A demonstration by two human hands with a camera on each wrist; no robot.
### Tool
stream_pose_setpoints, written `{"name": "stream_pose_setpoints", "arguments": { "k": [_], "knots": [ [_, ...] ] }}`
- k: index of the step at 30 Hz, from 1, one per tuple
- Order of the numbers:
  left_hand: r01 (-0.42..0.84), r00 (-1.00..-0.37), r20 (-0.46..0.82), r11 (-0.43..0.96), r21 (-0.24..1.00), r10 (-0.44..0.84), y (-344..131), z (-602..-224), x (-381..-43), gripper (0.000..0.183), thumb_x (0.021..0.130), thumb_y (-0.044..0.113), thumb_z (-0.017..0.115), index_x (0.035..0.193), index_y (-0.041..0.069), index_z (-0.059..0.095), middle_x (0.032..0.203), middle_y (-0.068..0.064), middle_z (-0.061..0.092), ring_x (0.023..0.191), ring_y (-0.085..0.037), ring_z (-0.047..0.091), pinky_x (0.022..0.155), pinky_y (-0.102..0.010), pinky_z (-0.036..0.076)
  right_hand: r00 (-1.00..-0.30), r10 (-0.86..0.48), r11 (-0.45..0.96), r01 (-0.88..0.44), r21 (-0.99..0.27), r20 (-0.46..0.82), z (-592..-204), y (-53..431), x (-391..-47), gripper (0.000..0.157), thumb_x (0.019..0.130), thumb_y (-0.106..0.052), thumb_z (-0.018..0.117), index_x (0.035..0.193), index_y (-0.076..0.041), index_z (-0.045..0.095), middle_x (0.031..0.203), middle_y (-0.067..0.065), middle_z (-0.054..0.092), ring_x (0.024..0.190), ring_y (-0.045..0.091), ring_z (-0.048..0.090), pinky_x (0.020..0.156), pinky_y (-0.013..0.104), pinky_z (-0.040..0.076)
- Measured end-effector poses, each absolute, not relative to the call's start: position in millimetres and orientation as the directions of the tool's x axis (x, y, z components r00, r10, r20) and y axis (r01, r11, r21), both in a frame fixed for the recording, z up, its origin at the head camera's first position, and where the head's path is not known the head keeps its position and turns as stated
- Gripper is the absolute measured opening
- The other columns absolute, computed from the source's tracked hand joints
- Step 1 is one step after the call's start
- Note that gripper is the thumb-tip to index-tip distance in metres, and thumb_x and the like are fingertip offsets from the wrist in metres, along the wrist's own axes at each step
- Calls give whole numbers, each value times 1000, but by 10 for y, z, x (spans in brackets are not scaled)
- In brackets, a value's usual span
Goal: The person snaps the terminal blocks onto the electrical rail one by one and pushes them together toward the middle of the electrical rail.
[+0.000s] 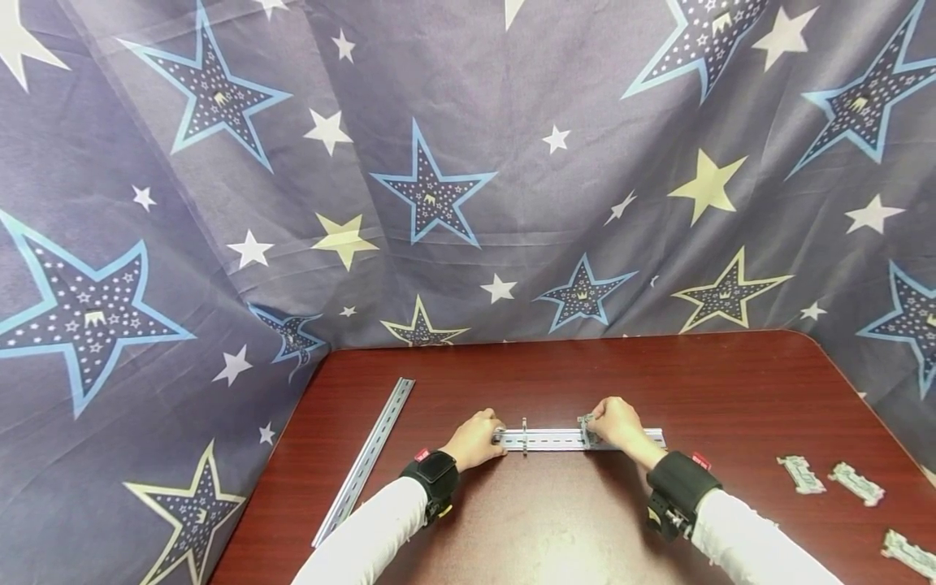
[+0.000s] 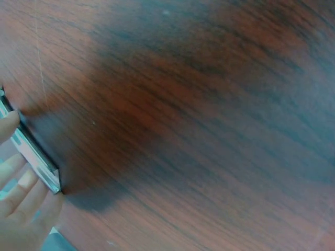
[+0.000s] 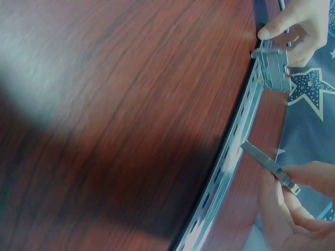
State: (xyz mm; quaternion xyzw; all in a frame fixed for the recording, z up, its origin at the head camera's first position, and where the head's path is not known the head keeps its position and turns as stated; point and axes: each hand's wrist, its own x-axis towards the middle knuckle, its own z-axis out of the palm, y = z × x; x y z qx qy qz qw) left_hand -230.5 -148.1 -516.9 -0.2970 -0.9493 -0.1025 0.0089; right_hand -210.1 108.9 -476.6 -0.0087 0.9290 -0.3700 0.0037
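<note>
A slotted metal DIN rail [image 1: 552, 440] lies crosswise on the table. My left hand [image 1: 474, 440] grips its left end; in the left wrist view, the thumb and fingers [image 2: 15, 191] are on either side of the rail end [image 2: 44, 170]. One grey terminal block [image 3: 275, 70] stands upright across the rail near that hand. Farther right, my right hand [image 1: 617, 424] pinches a second terminal block [image 3: 269, 164] between thumb and fingers. The right wrist view shows this block tilted, one end at the rail; whether it is seated cannot be told.
A longer DIN rail [image 1: 366, 459] lies slanted on the left side of the red-brown table [image 1: 453, 374]. Several loose terminal blocks [image 1: 855, 484] are scattered at the right. A star-patterned cloth [image 1: 468, 268] hangs behind the table's far edge.
</note>
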Motion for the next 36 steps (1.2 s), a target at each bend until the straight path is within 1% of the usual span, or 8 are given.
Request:
{"name": "stream_pose_setpoints", "arguments": {
  "k": [3, 8, 10, 17, 25, 33, 36],
  "knots": [
    [564, -825, 77, 805, 184, 560, -1477, -5171, -2307, 23, 66, 24, 74, 83, 11, 67, 78, 2, 49, 72, -13, 49, 60, -24, 40, -1000, -11, 722, 1, -692, -12, -4773, 1016, -2094, 7, 64, -5, 63, 66, 1, 59, 61, 6, 59, 54, 18, 56, 57, 31, 44],
    [560, -828, 76, 807, 189, 556, -1473, -5162, -2306, 23, 66, 24, 74, 83, 10, 67, 78, 1, 49, 72, -13, 49, 60, -24, 41, -1000, 2, 717, 8, -697, -10, -4805, 912, -2091, 8, 64, -5, 63, 66, 1, 58, 64, 8, 60, 58, 21, 58, 61, 33, 46],
    [559, -828, 76, 807, 191, 556, -1474, -5160, -2307, 23, 66, 23, 74, 83, 10, 67, 78, 1, 49, 72, -13, 49, 60, -24, 41, -1000, 7, 712, 10, -702, -7, -4825, 874, -2092, 8, 63, -5, 63, 66, 1, 58, 64, 8, 60, 58, 21, 58, 61, 33, 46],
    [554, -831, 75, 810, 193, 551, -1475, -5169, -2312, 23, 66, 24, 74, 83, 11, 67, 78, 1, 49, 72, -13, 49, 60, -24, 41, -1000, 20, 673, 30, -739, -22, -4881, 755, -2078, 6, 63, -2, 62, 64, 1, 56, 60, 8, 60, 48, 18, 59, 53, 29, 48],
    [568, -822, 80, 803, 181, 563, -1480, -5161, -2310, 23, 66, 24, 74, 83, 11, 67, 78, 1, 49, 72, -13, 49, 60, -24, 41, -999, 31, 664, 25, -747, -6, -4921, 634, -2070, 8, 63, -2, 62, 63, 0, 55, 61, 9, 59, 50, 19, 59, 56, 30, 49],
    [564, -825, 77, 804, 189, 560, -1477, -5157, -2293, 23, 66, 23, 74, 84, 11, 67, 80, -1, 51, 73, -13, 50, 60, -25, 41, -999, 22, 688, -7, -726, 31, -4962, 550, -2088, 8, 61, -3, 62, 63, -2, 55, 60, 7, 59, 55, 20, 58, 59, 33, 46],
    [565, -824, 80, 804, 186, 561, -1478, -5159, -2292, 23, 66, 24, 74, 84, 11, 68, 80, -1, 51, 73, -14, 50, 60, -25, 42, -999, 21, 690, -6, -723, 28, -4965, 532, -2090, 8, 62, -3, 62, 63, -2, 54, 60, 7, 58, 53, 20, 58, 58, 33, 46]
  ]
}}
